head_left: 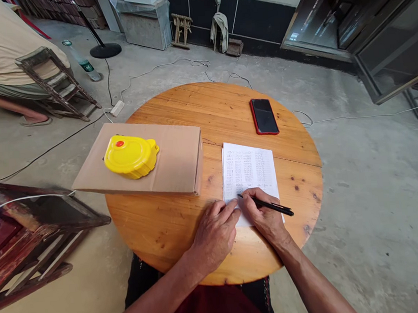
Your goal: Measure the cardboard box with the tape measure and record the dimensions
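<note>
A sheet of white paper (249,165), covered in handwritten columns, lies on the round wooden table (176,99) in front of me. My right hand (265,214) grips a black pen (277,206), its tip at the lower part of the sheet. At the paper's lower left edge rests my left hand (216,230), open, with its fingers laid out and the fingertips on the sheet. Left of the paper sits a closed cardboard box (180,149), and a yellow tape measure (132,154) with a red button lies on top of it.
A phone (264,116) in a red case lies beyond the paper. To the left stand a wooden chair (39,240) and a small wooden stool (63,85). A plastic bottle (87,67) is on the floor, where cables run. Part of another person's leg (15,108) shows at left.
</note>
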The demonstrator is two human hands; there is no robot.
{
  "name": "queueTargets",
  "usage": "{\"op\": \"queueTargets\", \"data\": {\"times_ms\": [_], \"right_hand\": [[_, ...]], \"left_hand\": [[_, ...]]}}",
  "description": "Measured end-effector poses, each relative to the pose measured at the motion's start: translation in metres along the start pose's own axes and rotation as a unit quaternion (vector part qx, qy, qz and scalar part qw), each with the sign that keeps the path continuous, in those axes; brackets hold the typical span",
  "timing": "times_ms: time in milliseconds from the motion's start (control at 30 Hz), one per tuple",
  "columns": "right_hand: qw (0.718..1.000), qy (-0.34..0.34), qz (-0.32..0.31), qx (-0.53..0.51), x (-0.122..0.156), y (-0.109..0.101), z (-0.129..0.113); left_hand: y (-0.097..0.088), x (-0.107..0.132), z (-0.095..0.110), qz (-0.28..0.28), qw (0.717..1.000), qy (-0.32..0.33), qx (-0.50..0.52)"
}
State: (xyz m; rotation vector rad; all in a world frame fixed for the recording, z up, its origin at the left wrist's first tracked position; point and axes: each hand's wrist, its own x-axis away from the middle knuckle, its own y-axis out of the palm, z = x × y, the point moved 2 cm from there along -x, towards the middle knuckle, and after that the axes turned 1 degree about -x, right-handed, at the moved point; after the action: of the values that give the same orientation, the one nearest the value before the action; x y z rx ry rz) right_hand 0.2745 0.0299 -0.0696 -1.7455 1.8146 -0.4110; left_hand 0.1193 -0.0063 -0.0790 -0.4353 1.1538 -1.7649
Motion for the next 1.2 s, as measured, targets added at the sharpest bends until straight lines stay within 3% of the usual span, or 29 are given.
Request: {"op": "queueTargets", "data": {"times_ms": [467, 1200], "right_hand": [[0.997, 0.050, 0.040, -0.038, 0.0044, -0.0027, 0.0086], [0.998, 0.043, 0.019, -0.039, 0.0035, -0.0004, 0.0060]], "left_hand": [[0.0008, 0.0001, -0.0006, -0.026, 0.999, 0.006, -0.019], [0.0002, -0.0003, 0.0000, -0.025, 1.000, 0.002, -0.014]]}}
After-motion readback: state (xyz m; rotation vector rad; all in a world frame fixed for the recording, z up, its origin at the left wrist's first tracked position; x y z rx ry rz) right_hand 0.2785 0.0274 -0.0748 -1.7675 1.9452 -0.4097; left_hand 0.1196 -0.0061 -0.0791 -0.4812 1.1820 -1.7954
